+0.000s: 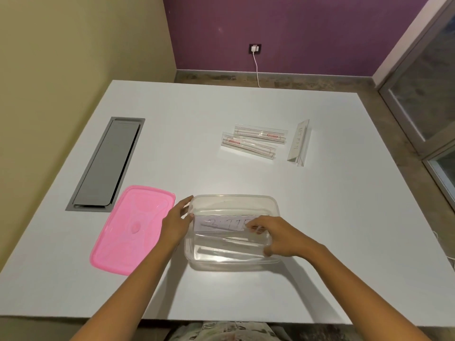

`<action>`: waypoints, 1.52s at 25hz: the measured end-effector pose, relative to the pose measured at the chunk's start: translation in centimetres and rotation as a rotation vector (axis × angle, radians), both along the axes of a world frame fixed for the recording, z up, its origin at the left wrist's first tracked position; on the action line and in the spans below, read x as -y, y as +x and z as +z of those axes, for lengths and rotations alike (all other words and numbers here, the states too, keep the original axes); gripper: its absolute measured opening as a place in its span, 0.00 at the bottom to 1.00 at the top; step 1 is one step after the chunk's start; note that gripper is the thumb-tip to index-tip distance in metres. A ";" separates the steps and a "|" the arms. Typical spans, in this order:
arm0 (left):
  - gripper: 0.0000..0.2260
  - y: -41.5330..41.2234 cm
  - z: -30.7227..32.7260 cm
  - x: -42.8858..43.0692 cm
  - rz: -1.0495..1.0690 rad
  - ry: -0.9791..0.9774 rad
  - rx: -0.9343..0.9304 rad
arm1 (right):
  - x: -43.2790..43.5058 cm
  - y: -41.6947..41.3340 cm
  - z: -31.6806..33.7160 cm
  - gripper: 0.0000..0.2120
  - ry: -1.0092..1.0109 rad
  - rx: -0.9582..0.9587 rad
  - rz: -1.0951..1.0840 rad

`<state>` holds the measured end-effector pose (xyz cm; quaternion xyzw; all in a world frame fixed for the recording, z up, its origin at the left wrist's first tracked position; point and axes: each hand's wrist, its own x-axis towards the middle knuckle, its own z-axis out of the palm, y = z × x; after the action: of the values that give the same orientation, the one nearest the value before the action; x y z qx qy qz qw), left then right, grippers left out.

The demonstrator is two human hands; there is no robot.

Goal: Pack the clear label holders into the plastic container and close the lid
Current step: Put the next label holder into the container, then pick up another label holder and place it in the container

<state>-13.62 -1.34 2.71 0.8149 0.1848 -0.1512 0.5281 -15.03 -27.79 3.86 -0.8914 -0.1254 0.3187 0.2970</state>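
A clear plastic container (236, 263) stands open near the table's front edge. Inside it lies a clear label holder with a white paper insert (221, 223). My right hand (275, 238) reaches into the container and grips that holder at its right end. My left hand (176, 221) rests against the container's left wall, fingers straight. The pink lid (130, 230) lies flat to the left of the container. Farther back on the table lie two flat clear holders with red print (248, 143) (261, 135) and one folded tent-shaped holder (299, 143).
The white table (246, 178) has a grey cable hatch (108, 163) set into its left side. A white cable (256, 67) runs from a wall socket on the purple wall down behind the table. A glass door is at the right.
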 end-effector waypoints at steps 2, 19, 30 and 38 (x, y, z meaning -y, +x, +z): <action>0.21 -0.1 -0.1 -0.1 -0.008 0.009 0.005 | -0.5 0.1 -0.7 0.34 -0.050 0.005 0.054; 0.22 -0.6 -1.0 0.1 -0.010 0.042 0.067 | -2.1 -1.4 -3.2 0.24 -0.163 0.123 0.124; 0.18 1.2 -0.7 2.1 -0.163 0.343 0.297 | 0.5 3.9 0.7 0.11 0.281 0.583 -0.546; 0.10 6.0 -1.2 5.0 -0.553 0.389 0.227 | 6.7 14.0 -1.7 0.12 0.079 0.512 -0.994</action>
<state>-7.59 -6.36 1.52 0.9311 -0.0771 -0.1588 0.3192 -0.99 -34.45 2.16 -0.8802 0.2300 -0.0914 0.4049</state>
